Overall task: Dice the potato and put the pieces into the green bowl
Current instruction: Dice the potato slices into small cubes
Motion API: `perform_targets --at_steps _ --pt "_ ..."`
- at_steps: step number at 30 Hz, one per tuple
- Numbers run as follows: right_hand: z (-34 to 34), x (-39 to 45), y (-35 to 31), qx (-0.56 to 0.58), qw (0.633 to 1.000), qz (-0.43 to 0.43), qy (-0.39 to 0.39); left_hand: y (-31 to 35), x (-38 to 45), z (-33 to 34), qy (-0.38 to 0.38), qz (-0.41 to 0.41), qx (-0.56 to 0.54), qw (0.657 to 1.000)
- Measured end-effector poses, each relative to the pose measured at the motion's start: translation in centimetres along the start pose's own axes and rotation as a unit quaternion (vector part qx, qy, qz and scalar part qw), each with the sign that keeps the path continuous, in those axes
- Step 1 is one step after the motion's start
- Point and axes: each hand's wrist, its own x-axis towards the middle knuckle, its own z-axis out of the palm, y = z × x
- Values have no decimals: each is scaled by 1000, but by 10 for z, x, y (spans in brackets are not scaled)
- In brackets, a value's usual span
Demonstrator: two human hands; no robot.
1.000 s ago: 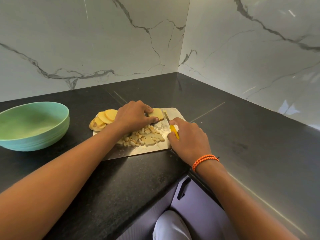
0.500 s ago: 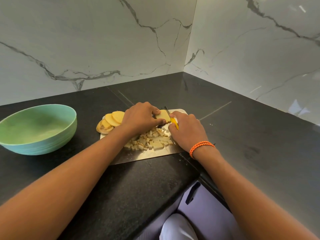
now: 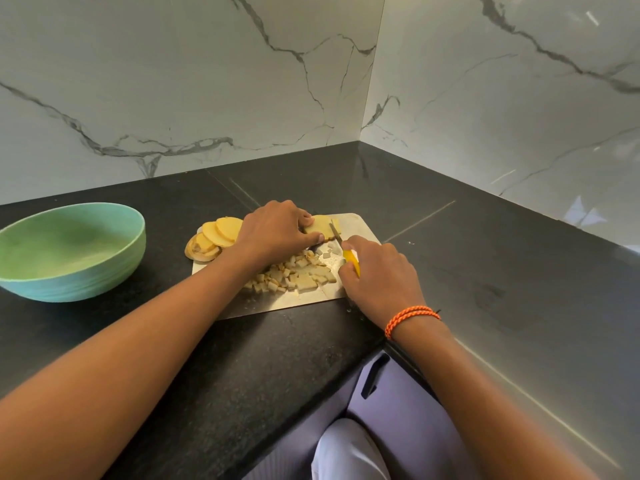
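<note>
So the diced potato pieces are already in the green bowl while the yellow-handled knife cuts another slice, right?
Not quite. In the head view the round green bowl holds nothing; the diced potato pieces lie on the steel cutting board. The yellow-handled knife is indeed cutting a slice.

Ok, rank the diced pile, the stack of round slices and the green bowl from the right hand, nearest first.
From the right hand:
1. Diced pile, just left of it on the cutting board.
2. Stack of round slices, at the board's far-left corner.
3. Green bowl, off the board, far left.
</note>
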Motion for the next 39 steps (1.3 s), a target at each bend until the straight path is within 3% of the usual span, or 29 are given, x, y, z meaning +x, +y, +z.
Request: perform_targets --at_steps 10,19,30,39 --pt "-5 -15 2 -25 1000 3 -4 2 -1 1 -2 -27 -18 999" --pt "5 17 0 68 996 -5 55 -1 2 -1 -4 -34 -19 999" --pt "17 43 -6 33 999 -12 19 -1 3 -2 -9 -32 -8 999" --pt "8 9 2 18 1000 -18 5 0 2 -2 -3 -32 -7 999"
